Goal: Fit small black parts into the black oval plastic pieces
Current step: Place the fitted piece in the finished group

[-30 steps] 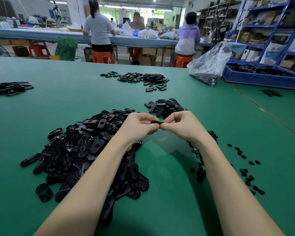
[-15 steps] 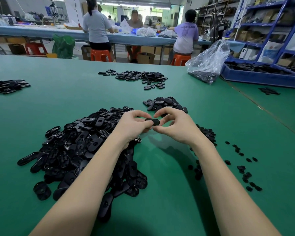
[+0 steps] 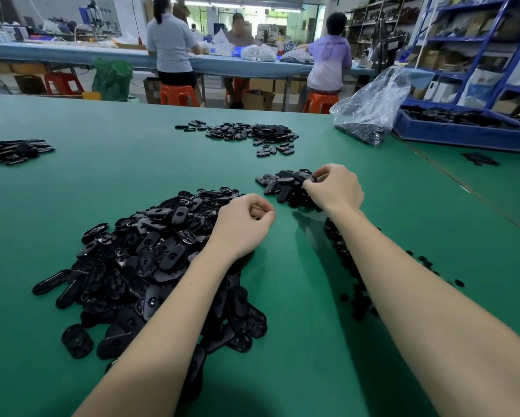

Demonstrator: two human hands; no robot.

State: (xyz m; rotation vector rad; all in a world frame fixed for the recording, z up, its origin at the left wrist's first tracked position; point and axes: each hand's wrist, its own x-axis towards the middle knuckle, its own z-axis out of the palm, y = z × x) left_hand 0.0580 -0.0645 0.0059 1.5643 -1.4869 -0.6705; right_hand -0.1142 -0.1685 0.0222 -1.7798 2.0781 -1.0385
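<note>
A large heap of black oval plastic pieces (image 3: 150, 260) lies on the green table (image 3: 126, 182) under my left forearm. My left hand (image 3: 242, 225) hovers at the heap's right edge, fingers loosely curled with nothing seen in them. My right hand (image 3: 335, 189) is over a smaller pile of oval pieces (image 3: 282, 185) further back. Its thumb and fingertips pinch a black oval piece (image 3: 306, 178) at the top of that pile. Small black parts (image 3: 347, 260) lie in a strip beside and under my right forearm, partly hidden.
Another pile of black pieces (image 3: 246, 133) sits mid-table and one more (image 3: 12, 150) at the far left. A clear plastic bag (image 3: 370, 109) and a blue tray (image 3: 463, 133) of parts stand back right. People sit at a bench behind.
My hands, which held one oval piece together in front of me, have parted. The right hand carried the piece back to the smaller pile; the left stayed near the heap.
</note>
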